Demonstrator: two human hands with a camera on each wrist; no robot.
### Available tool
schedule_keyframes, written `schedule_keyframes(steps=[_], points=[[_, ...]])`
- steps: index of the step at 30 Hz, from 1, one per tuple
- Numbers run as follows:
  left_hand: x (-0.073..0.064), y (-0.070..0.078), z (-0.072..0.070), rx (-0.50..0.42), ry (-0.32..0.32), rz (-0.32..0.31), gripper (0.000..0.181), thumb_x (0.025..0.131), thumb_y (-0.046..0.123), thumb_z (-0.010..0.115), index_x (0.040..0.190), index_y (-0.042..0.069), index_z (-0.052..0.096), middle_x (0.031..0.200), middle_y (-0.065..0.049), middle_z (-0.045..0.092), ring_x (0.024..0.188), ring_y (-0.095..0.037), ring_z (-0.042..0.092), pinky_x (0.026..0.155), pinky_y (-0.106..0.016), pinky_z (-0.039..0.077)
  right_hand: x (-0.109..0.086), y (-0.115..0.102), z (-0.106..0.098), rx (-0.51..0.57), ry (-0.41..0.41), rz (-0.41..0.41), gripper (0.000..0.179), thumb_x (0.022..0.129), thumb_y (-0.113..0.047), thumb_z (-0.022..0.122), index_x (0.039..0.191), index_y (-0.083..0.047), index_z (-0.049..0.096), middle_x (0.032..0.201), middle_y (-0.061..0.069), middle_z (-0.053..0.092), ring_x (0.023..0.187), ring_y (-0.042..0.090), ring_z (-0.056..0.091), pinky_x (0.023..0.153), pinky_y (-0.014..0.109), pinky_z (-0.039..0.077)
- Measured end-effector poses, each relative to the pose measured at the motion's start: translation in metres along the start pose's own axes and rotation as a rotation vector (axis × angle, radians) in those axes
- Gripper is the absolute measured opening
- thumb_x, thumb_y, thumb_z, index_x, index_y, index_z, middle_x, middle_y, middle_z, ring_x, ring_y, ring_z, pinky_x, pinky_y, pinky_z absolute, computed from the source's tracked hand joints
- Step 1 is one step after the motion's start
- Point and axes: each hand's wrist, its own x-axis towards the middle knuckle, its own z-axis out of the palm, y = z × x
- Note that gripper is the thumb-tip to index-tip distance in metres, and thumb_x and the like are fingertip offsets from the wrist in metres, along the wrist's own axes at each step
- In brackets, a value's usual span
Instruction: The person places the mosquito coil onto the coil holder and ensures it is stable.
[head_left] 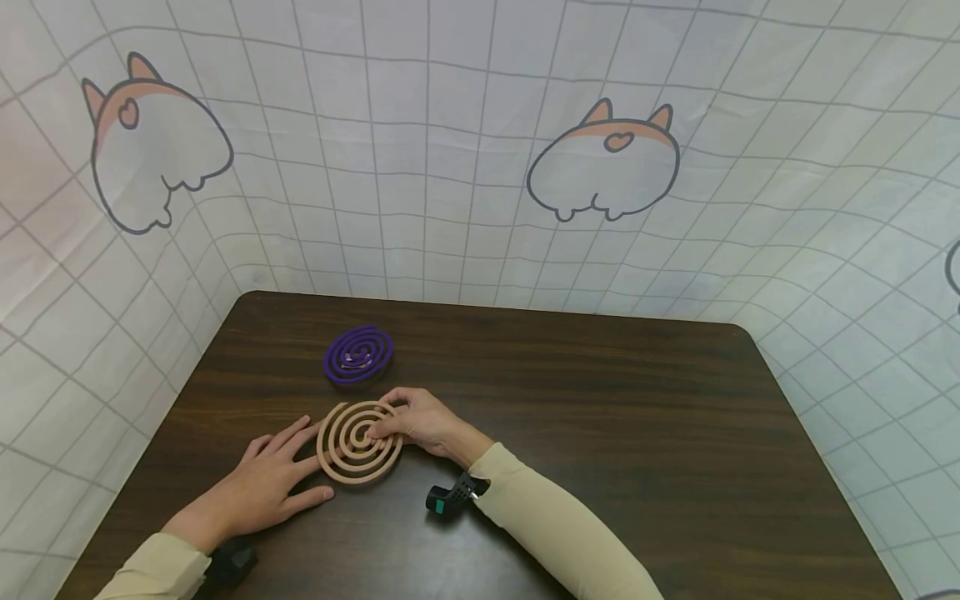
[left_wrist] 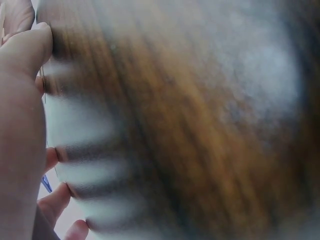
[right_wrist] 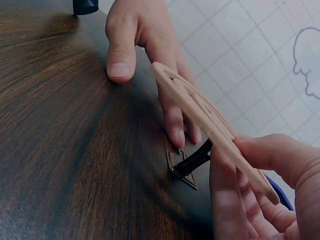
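My right hand pinches a tan spiral mosquito coil between thumb and fingers. In the right wrist view the coil tilts above the table, over a small metal coil stand with a flat frame and a raised dark strip. My left hand lies on the table with its fingers spread and mostly straight. Its index and middle fingertips reach under the coil and touch or nearly touch the stand. Whether the coil meets the strip, I cannot tell. Only table and left fingers show in the left wrist view.
A purple mosquito coil sits on a metal holder farther back, beyond the tan one. The dark wooden table extends to the right. White gridded cloth hangs behind and at both sides. Black wrist devices are worn near both hands.
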Motion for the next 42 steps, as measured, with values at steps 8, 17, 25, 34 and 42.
schedule_keyframes(steps=[8, 17, 25, 34, 42], points=[[0.0002, 0.0001, 0.0004, 0.000, -0.001, 0.000, 0.060, 0.095, 0.069, 0.056, 0.148, 0.041, 0.057, 0.163, -0.012, 0.044, 0.152, -0.042, 0.036, 0.104, -0.072, 0.037, -0.0013, -0.0014, -0.0021, -0.018, -0.014, 0.011, 0.037, 0.086, 0.012, 0.071, 0.118, -0.002, 0.060, 0.082, 0.005, 0.074, 0.072, 0.011, 0.074, 0.064, 0.022, 0.059], [0.0015, -0.0002, -0.0002, 0.000, 0.000, 0.003, 0.060, 0.096, 0.069, 0.057, 0.148, 0.041, 0.056, 0.163, -0.013, 0.044, 0.152, -0.043, 0.035, 0.105, -0.072, 0.037, -0.0015, -0.0033, -0.0032, -0.027, -0.012, 0.008, 0.036, 0.086, 0.012, 0.071, 0.118, -0.004, 0.062, 0.081, 0.005, 0.075, 0.070, 0.012, 0.074, 0.061, 0.022, 0.059], [0.0009, -0.0013, 0.0004, 0.006, 0.007, 0.002, 0.060, 0.096, 0.068, 0.057, 0.148, 0.040, 0.056, 0.163, -0.013, 0.043, 0.152, -0.043, 0.035, 0.105, -0.072, 0.037, -0.0004, -0.0028, -0.0029, -0.017, -0.013, 0.011, 0.037, 0.086, 0.012, 0.071, 0.117, -0.004, 0.061, 0.081, 0.006, 0.075, 0.071, 0.012, 0.074, 0.062, 0.023, 0.059], [-0.0009, -0.0017, 0.0001, -0.004, 0.004, 0.000, 0.059, 0.096, 0.067, 0.058, 0.148, 0.039, 0.057, 0.164, -0.012, 0.042, 0.152, -0.043, 0.034, 0.105, -0.072, 0.037, -0.0003, -0.0013, -0.0042, -0.005, -0.025, 0.002, 0.037, 0.088, 0.012, 0.069, 0.120, -0.003, 0.060, 0.082, 0.006, 0.075, 0.073, 0.012, 0.075, 0.064, 0.023, 0.060], [-0.0007, -0.0003, 0.0002, -0.003, 0.006, 0.006, 0.059, 0.096, 0.067, 0.058, 0.147, 0.038, 0.058, 0.164, -0.011, 0.042, 0.152, -0.043, 0.034, 0.105, -0.072, 0.037, -0.0006, 0.0001, -0.0054, -0.010, -0.011, 0.004, 0.037, 0.087, 0.012, 0.070, 0.119, -0.004, 0.060, 0.082, 0.006, 0.075, 0.072, 0.012, 0.074, 0.063, 0.023, 0.059]])
